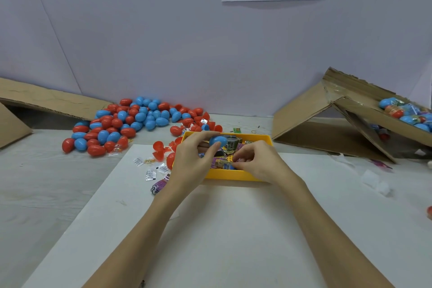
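Left hand (194, 159) grips blue egg (218, 141) | right hand (256, 162) pinches packet (222, 163) in yellow tray (233, 176)

L hand (195, 159) grips a blue egg (218, 141) over the yellow tray (233, 175), which sits at the far edge of the white sheet (233, 229) on the table (46, 182). R hand (259, 163) is in the tray, fingertips curled among small packets (221, 163); can't tell if it's got one. Egg pile (131, 124), red & blue, at table's far edge, left of tray. Sachets (152, 170) by sheet's far-left corner. Cardboard box (339, 124) w/ more eggs at far-right corner.
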The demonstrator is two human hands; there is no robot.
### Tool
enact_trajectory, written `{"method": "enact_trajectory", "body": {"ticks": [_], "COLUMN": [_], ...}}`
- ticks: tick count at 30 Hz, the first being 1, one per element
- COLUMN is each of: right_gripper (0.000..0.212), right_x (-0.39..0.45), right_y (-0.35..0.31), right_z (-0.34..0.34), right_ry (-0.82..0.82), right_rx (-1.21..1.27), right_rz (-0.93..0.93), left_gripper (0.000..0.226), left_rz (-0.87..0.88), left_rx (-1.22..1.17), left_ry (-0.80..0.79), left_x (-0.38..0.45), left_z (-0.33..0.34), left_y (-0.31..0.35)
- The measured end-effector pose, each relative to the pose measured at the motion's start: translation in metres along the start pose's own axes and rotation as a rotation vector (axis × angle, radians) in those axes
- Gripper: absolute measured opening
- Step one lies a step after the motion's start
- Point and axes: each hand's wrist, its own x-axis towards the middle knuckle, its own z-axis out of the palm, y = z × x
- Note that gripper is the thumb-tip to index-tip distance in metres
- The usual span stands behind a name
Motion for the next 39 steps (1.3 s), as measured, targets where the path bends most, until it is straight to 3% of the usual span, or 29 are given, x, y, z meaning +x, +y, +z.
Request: {"method": "enact_trajectory", "body": {"ticks": [2, 7, 12, 23, 30, 39], "right_gripper": [0.014, 0.008, 0.019, 0.023, 0.025, 0.016], "right_x": [0.0, -0.007, -0.007, -0.008, -0.009, -0.012], "right_y": [0.003, 0.008, 0.006, 0.006, 0.002, 0.004], "right_z": [0.003, 0.011, 0.013, 0.013, 0.01, 0.009], "right_ry": [0.026, 0.293, 0.371, 0.378, 0.373, 0.244], "right_rx": [0.029, 0.216, 0.353, 0.572, 0.828, 0.688], "right_rz": [-0.005, -0.062, -0.046, 0.013, 0.095, -0.071], "left_gripper": [0.028, 0.027, 0.026, 0.027, 0.027, 0.038], "left_rz": [0.015, 0.006, -0.004, -0.016, -0.035, -0.189], "left_rx": [0.004, 0.004, 0.0, -0.063, -0.077, -0.278], "left_ry": [-0.008, -0.003, 0.011, -0.097, -0.083, -0.065], "left_x": [-0.001, 0.0, -0.001, -0.005, -0.005, -0.002], "left_z": [0.001, 0.0, 0.001, 0.005, 0.004, 0.002], "left_y": [0.0, -0.002, 0.0, 0.009, 0.01, 0.008]}}
